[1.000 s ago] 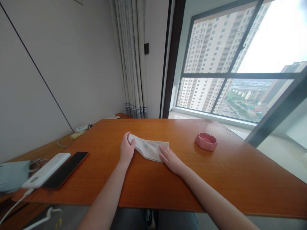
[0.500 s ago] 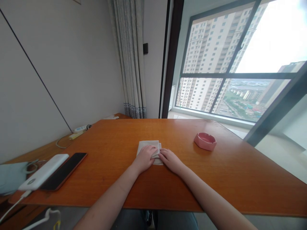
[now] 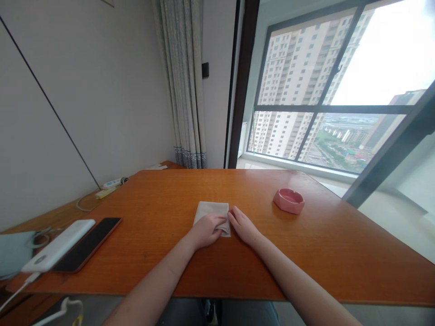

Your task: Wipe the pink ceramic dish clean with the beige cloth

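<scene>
A folded off-white cloth (image 3: 211, 208) lies flat on the wooden table in front of me. My left hand (image 3: 205, 230) rests over its near left part, thumb and fingers closed on a fold near the front edge. At the cloth's right edge is my right hand (image 3: 245, 227), its fingers bent and pressed together. The fingertips meet the edge there; how much cloth is between them is hidden.
A pink ashtray (image 3: 288, 202) stands on the table (image 3: 170, 190) to the right. At the left lie a black phone (image 3: 89, 244) and a white power bank (image 3: 59, 246) with a cable. Behind are a curtain (image 3: 185, 90) and a window.
The loose flap at the cloth's right side now lies more even with the rest, making a neater square. My left hand has shifted slightly toward me, and my right fingers are more bent.
</scene>
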### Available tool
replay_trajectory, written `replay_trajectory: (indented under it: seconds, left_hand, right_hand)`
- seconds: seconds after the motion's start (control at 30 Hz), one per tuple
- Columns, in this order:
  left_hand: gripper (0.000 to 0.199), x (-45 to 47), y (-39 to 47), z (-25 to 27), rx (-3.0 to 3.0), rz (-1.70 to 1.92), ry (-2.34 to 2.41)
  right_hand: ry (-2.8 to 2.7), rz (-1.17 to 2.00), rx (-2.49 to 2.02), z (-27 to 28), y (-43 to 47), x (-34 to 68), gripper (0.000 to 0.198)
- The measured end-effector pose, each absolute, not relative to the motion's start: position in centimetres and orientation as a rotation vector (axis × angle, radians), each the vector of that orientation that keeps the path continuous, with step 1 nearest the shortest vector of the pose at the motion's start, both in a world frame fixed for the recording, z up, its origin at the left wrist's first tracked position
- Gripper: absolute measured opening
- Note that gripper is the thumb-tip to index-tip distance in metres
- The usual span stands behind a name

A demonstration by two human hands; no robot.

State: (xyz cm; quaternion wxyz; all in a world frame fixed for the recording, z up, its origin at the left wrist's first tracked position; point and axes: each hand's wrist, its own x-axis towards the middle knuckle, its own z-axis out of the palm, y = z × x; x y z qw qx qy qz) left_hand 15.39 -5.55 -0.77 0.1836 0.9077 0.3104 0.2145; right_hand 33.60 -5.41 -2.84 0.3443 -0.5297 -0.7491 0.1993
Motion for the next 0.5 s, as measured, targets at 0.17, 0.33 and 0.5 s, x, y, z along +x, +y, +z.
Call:
replay_trajectory:
  seconds: [0.17,0.33,0.5]
  left_hand:
    - [0.042,14.3,-4.8,0.0,2.452,0.728,0.992]
    - [0.047,12.1,-1.8,-1.9,2.444,0.696,1.44]
    - [0.061,12.6,-1.7,-4.1,2.462,0.326,1.568]
  right_hand:
    - [-2.046,0.401,-1.359,-3.0,-5.6,33.6,0.028]
    - [-2.201,0.437,-1.471,-3.1,-6.0,33.4,0.047]
    - [-2.223,0.453,-1.555,-3.2,-5.9,33.3,0.041]
